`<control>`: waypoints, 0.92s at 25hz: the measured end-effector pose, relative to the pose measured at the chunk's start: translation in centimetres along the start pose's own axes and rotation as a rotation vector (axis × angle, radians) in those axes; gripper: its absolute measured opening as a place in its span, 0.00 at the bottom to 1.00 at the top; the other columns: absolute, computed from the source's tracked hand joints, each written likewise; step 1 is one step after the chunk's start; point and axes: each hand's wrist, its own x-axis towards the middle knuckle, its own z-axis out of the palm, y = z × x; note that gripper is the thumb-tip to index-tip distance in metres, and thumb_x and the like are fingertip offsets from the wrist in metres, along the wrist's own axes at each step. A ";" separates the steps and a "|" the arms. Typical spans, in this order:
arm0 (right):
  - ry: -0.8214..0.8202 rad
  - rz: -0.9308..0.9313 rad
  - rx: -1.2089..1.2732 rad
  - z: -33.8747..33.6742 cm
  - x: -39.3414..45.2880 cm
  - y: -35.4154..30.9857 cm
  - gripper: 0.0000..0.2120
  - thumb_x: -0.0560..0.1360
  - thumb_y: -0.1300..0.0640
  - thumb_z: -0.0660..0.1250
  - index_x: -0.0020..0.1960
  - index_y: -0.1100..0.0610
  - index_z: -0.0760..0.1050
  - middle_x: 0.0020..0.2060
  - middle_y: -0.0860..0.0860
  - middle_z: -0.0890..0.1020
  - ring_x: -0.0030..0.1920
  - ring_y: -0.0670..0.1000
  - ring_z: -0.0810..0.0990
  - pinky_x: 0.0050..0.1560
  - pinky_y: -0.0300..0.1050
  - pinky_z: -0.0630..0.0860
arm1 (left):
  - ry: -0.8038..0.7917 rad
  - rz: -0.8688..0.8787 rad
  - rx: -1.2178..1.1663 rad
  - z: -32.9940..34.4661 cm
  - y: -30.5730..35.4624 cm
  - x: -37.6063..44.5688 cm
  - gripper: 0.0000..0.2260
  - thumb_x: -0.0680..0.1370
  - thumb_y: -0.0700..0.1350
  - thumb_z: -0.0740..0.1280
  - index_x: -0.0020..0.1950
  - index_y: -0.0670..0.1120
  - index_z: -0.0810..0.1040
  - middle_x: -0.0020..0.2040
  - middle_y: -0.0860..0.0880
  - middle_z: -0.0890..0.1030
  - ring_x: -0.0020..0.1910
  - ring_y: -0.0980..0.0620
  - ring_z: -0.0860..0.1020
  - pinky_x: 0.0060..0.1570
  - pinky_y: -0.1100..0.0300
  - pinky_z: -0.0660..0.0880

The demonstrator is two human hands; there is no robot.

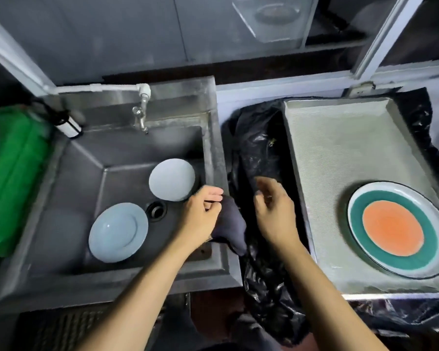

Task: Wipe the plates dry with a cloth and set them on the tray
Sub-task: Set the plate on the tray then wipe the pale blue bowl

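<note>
Head view: left hand (200, 214) partly hides dark cloth (232, 224).

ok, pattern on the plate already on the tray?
Orange centre, green ring, white rim on the plate on the tray; head view.

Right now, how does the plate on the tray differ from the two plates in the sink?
The tray plate has an orange centre and a green ring; the sink plates are plain pale blue. The tray plate looks larger. It rests on the tray; they lie in the sink. All are round.
</note>
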 end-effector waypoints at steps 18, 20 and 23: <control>-0.260 0.053 -0.038 29.1 -5.8 -11.8 0.14 0.78 0.64 0.65 0.61 0.52 0.78 0.53 0.47 0.83 0.49 0.47 0.81 0.55 0.46 0.79 | 0.119 -0.209 0.066 -28.2 -21.0 -0.4 0.12 0.78 0.36 0.63 0.57 0.49 0.80 0.52 0.55 0.82 0.49 0.56 0.79 0.41 0.78 0.68; -0.311 0.063 -0.068 31.3 -5.8 -11.7 0.14 0.78 0.64 0.64 0.61 0.53 0.78 0.53 0.47 0.83 0.48 0.46 0.80 0.54 0.44 0.79 | 0.140 -0.250 0.043 -29.5 -23.4 0.0 0.13 0.78 0.36 0.63 0.57 0.49 0.79 0.52 0.54 0.82 0.50 0.56 0.80 0.42 0.77 0.69; -0.390 0.077 -0.102 34.6 -5.3 -10.3 0.15 0.79 0.64 0.63 0.61 0.52 0.78 0.53 0.47 0.83 0.49 0.46 0.80 0.54 0.42 0.78 | 0.152 -0.310 0.020 -30.3 -27.0 0.7 0.13 0.78 0.36 0.63 0.59 0.47 0.79 0.54 0.53 0.82 0.49 0.59 0.80 0.41 0.76 0.70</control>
